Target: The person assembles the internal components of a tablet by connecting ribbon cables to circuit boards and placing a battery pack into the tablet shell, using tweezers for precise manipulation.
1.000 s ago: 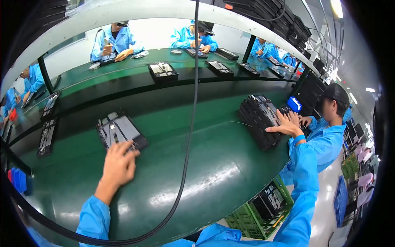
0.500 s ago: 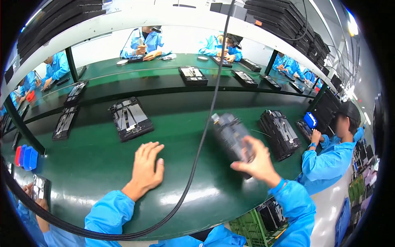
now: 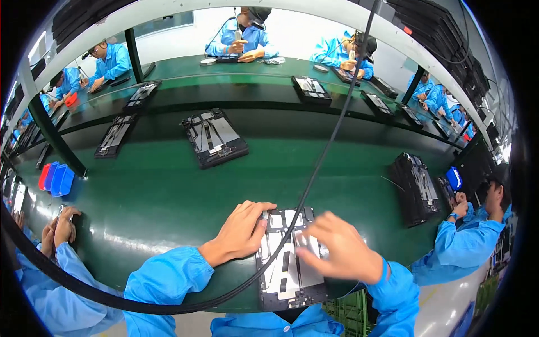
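Where the room shows, it's an indoor work line with a pale floor (image 3: 443, 306) and one long, glossy green bench (image 3: 157, 208) bearing the near device (image 3: 292, 267). Beyond the near device runs one dark raised shelf (image 3: 241, 96), at least four open devices on it, others partly hidden.

Co-workers in blue: two across the bench beyond the near device, one neighbor (image 3: 469, 224) right of it, one (image 3: 50, 281) left of it at the rim; more down the line, count unclear.

One black cable (image 3: 315, 178) crosses in front of the near device. One green crate (image 3: 348, 312) sits below, to its right. One black device stack (image 3: 416, 188) stands right of and beyond it, layers uncountable. One thick device (image 3: 216, 137), maybe stacked, lies beyond and left; one thinner device (image 3: 115, 136) farther left.

Near device: one, face up at the bench edge, between both hands. Left hand (image 3: 241, 233): fingers extended against its upper-left edge, thumb spread. Right hand (image 3: 339, 247): blurred over its right side, fingers bent, thumb apart; contact can't be told.

Bins: red one and blue ones (image 3: 60, 180) far left, one blue bin (image 3: 455, 178) far right of it.
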{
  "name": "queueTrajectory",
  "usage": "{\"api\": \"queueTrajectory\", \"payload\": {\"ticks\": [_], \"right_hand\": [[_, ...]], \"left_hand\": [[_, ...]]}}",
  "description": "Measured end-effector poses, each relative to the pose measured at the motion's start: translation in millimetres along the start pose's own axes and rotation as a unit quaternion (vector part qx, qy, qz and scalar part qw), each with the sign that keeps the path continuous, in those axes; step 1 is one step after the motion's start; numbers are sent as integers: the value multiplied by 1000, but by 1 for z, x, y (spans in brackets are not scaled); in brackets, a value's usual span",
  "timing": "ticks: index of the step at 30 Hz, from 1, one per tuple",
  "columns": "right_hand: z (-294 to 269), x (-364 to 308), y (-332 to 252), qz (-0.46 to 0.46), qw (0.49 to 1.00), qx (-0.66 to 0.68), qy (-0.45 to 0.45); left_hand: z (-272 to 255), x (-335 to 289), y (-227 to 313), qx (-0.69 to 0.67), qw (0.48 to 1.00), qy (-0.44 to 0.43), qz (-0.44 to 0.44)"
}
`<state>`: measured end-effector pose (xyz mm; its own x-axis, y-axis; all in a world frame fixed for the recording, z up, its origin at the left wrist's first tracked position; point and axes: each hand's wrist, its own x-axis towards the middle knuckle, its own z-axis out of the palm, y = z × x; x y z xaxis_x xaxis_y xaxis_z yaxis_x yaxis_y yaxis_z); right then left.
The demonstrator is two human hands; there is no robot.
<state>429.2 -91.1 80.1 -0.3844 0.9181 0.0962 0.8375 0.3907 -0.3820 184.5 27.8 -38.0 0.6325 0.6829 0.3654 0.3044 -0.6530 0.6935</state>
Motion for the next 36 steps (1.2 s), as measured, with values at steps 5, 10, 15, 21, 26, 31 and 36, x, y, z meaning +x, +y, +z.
{"api": "queueTrajectory", "payload": {"ticks": [5,10,15,21,26,31,36], "right_hand": [[70,55,58,-113,981,146,58],[88,64,68,-132,970,182,96],[84,60,66,-108,965,199,133],[93,60,72,-127,959,176,181],[93,59,72,-124,961,178,172],[92,58,73,-121,962,174,172],[90,58,75,-113,965,188,146]], "left_hand": [[0,-17,-4,-63,998,-32,7],[-11,-26,2,-68,995,-75,-20],[-18,-20,6,-68,991,-112,-5],[-21,-15,1,-78,986,-144,14],[-21,-14,0,-102,981,-162,13],[-18,-12,6,-110,980,-168,8],[-15,-12,13,-69,985,-159,1]]}}
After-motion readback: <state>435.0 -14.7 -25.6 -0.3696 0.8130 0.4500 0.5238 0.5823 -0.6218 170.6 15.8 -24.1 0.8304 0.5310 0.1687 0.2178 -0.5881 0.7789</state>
